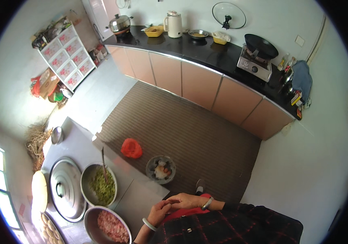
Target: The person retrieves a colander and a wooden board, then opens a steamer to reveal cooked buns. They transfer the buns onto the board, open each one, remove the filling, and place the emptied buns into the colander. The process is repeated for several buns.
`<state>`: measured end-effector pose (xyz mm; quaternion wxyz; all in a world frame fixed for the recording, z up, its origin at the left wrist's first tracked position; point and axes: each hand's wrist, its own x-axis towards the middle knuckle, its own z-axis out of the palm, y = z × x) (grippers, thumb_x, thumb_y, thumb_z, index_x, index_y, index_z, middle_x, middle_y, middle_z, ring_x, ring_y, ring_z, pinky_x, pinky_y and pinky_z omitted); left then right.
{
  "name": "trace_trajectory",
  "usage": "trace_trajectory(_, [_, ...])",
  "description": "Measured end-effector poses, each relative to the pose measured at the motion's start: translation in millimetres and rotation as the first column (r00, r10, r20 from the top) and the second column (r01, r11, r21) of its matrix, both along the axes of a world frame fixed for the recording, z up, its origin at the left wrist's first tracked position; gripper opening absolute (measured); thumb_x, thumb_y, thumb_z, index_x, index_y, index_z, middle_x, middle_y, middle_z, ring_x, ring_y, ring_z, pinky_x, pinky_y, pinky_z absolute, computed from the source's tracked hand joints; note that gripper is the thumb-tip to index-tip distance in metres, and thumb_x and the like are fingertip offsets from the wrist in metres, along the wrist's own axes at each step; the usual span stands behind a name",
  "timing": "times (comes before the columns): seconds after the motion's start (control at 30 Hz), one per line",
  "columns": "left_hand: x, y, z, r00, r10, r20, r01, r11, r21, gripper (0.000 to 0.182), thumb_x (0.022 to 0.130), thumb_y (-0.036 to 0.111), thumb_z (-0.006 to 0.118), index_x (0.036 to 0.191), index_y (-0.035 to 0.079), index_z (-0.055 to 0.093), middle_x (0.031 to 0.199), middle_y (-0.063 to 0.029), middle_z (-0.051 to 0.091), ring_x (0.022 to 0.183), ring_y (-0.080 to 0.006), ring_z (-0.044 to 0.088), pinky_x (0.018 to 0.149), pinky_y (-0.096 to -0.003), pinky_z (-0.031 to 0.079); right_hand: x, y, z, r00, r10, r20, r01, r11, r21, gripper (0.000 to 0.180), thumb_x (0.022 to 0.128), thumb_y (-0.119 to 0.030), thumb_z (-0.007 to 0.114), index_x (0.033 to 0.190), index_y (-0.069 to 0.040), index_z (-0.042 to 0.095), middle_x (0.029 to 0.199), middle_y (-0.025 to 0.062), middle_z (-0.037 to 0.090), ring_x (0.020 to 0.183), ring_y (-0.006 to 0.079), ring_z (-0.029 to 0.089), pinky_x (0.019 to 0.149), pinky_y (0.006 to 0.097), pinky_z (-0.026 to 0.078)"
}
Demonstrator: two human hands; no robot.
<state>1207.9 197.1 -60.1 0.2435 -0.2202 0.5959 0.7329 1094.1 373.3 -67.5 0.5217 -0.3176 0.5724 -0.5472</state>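
My left hand [158,212], with a pale bangle on its wrist, meets my right hand [189,201] in front of my body. The fingers touch and overlap, and nothing is visible in them. A silver bangle circles my right wrist. To the left, a steel bowl [89,227] of raw minced meat [112,226] stands on a grey table [140,199]. Beyond it is another steel bowl [86,186] with chopped green vegetables [102,187] and a long-handled utensil [103,161] upright in it. A large metal lid [68,189] lies beside them.
On the floor are a red plastic-lined container [131,148] and a metal basin [152,180] holding eggs or shells. A small steel bowl [57,135] stands at the table's far end. Across the room, a black counter [174,48] bears a gas stove [254,65] with a wok [261,47].
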Motion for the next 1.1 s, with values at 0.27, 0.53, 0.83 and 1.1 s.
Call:
trace_trajectory(0.27, [-147,40,14,0.992,-0.024,-0.124,0.029,0.999,0.041,0.026,0.099,0.013,0.054,0.116,-0.005,0.062,0.103,-0.0083,0.067,0.09,-0.0142,0.066,0.081,-0.0271,0.054,-148,28,9,0.995,0.043,-0.091,-0.033,0.994,0.106,0.031,0.095,-0.024,0.058,0.108,0.003,0.065,0.089,0.0099,0.071,0.08,0.0174,0.064,0.073,0.0335,0.05])
trace_trajectory(0.53, [-277,-23,-18,0.992,0.096,-0.083,-0.101,0.993,-0.057,0.025,0.098,0.015,0.055,0.112,-0.004,0.064,0.098,-0.0074,0.068,0.089,-0.0139,0.066,0.079,-0.0259,0.054,-297,-48,-9,0.976,0.163,-0.143,-0.145,0.981,0.126,0.029,0.093,-0.021,0.058,0.107,0.003,0.064,0.093,0.0175,0.07,0.085,0.0241,0.068,0.078,0.0363,0.051])
trace_trajectory(0.83, [-496,-160,-27,0.966,0.196,-0.171,-0.219,0.967,-0.129,0.022,0.095,0.013,0.056,0.107,-0.004,0.065,0.09,-0.0074,0.069,0.077,-0.0128,0.064,0.068,-0.0258,0.052,-521,-172,-14,0.958,0.262,-0.118,-0.203,0.908,0.368,0.036,0.094,-0.026,0.062,0.119,0.001,0.063,0.096,0.01,0.071,0.084,0.015,0.067,0.072,0.0298,0.055])
trace_trajectory(1.1, [-725,-325,-12,0.871,0.418,-0.26,-0.437,0.899,-0.019,0.025,0.095,0.016,0.054,0.102,-0.005,0.067,0.086,-0.009,0.069,0.072,-0.0142,0.062,0.064,-0.0264,0.049,-708,-290,-32,0.99,-0.071,0.125,0.035,0.963,0.266,0.036,0.096,-0.019,0.06,0.122,0.006,0.056,0.1,0.0116,0.068,0.086,0.0167,0.068,0.073,0.0283,0.055])
